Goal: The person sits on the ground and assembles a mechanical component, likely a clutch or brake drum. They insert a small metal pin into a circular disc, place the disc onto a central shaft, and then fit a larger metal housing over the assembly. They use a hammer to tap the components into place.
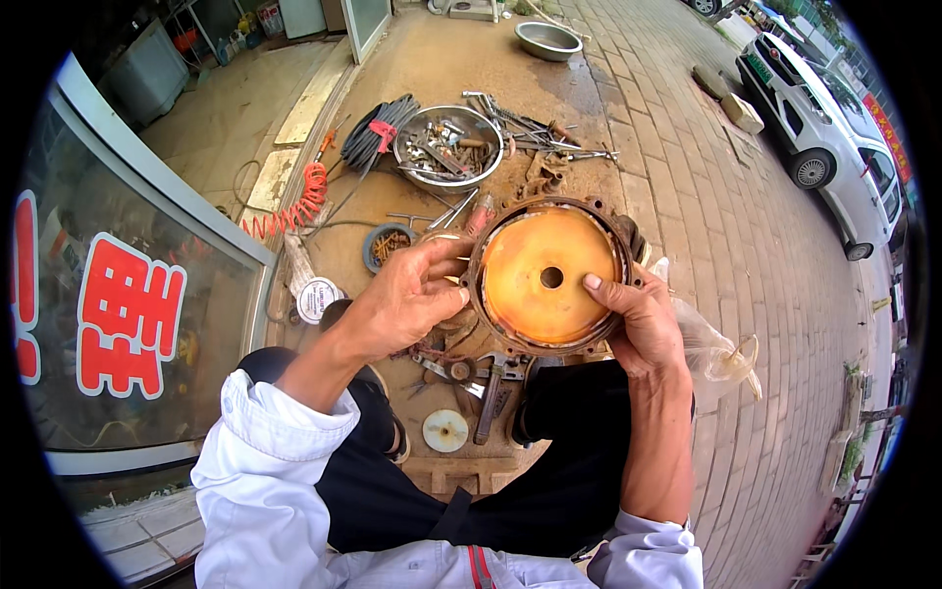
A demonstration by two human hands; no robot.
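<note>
Between my hands, above my knees, is a round rusty metal housing (475, 273) with bolt lugs around its rim. A smooth orange-yellow disc (525, 255) with a dark centre hole fills its face. My right hand (648, 329) grips the right edge, its thumb lying on the disc and its other fingers hidden behind. At the left edge my left hand (417, 287) is closed on the rim with thumb and fingers; some fingertips are hidden. Below, on the ground, lie a hammer (488, 407) and a pale round disc (445, 431) with a small centre hole.
Ahead stand a metal basin (479, 184) of tools and parts and a small bowl (373, 257) of bolts. Wrenches (564, 142), a black cable coil (368, 147) and a red coiled hose (306, 196) lie around. A glass door (186, 265) stands left; a white car (819, 123) is parked right.
</note>
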